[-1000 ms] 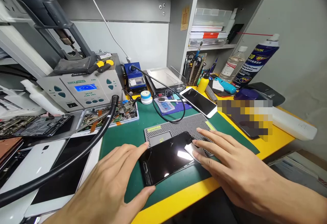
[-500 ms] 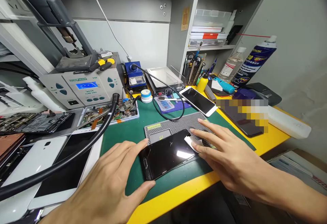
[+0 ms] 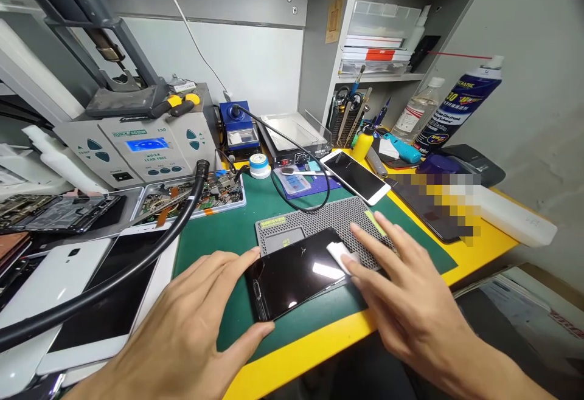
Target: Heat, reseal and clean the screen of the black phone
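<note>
A black smartphone (image 3: 292, 278) lies screen up, its far edge over a grey perforated mat (image 3: 314, 217) on the green work mat (image 3: 214, 224). With thumb and fingers at opposite edges, my left hand (image 3: 191, 321) grips the phone's left end. My right hand (image 3: 406, 290) presses a folded white wipe (image 3: 339, 256) against the right part of the screen, under the index finger and thumb. The other fingers of that hand are stretched out above the perforated mat. Bright reflections show on the dark glass.
A black hose (image 3: 150, 260) crosses white phones (image 3: 104, 290) at left. Behind stand a hot-air station (image 3: 146, 151), a tray of circuit boards (image 3: 228, 190) and a solder spool (image 3: 260, 166). At right are a white phone (image 3: 356, 175), a spray can (image 3: 460, 108) and a clear bottle (image 3: 417, 111).
My right hand has slid the wipe slightly left on the screen, its fingers more raised. My left hand still grips the phone's left end. The camera view has shifted a little.
</note>
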`<state>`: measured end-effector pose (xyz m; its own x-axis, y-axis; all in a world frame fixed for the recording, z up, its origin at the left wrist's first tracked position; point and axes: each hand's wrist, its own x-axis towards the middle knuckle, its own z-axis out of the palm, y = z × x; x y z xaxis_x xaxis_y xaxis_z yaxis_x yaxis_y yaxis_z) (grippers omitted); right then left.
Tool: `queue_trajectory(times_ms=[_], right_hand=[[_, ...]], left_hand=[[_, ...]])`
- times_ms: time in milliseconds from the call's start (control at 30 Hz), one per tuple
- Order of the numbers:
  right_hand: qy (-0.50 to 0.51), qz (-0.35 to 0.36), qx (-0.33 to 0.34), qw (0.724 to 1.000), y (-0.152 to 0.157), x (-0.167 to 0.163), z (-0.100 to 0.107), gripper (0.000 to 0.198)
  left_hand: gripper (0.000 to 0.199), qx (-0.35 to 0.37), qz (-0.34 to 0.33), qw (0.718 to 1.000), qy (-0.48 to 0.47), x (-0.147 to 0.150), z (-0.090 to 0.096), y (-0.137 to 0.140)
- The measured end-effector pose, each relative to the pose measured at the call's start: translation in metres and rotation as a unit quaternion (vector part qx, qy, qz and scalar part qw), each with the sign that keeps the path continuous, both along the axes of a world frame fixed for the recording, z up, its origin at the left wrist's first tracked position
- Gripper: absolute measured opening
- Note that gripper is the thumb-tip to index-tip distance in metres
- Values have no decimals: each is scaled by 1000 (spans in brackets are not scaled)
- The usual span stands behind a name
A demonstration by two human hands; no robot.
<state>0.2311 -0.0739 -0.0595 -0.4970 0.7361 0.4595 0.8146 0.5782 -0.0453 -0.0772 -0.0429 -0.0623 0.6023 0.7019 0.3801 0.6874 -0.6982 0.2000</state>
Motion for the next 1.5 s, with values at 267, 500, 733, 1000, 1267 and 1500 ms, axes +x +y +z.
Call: queue_trajectory(times_ms=[267, 500, 733, 1000, 1267, 1500], right_hand=[[89, 27, 44, 995, -17, -55, -21, 40], [70, -30, 23, 997, -14, -22, -18, 44], [83, -25, 36, 996, -18, -38, -23, 43], [125, 43, 35, 991, -21, -76, -30, 37], [56, -24, 39, 997, -11, -13, -19, 45], [71, 67, 26, 995, -12, -67, -23, 44]], left_hand=[[63, -9, -2, 1000, -8, 2, -1, 1], [65, -11, -8, 1000, -14, 0, -2, -2], [66, -10, -5, 1000, -12, 3, 1, -1], [63, -12, -15, 1000, -15, 1, 1, -1], [67, -26, -18, 999, -13, 0, 4, 1], [65, -41, -26, 999, -9, -1, 6, 4]])
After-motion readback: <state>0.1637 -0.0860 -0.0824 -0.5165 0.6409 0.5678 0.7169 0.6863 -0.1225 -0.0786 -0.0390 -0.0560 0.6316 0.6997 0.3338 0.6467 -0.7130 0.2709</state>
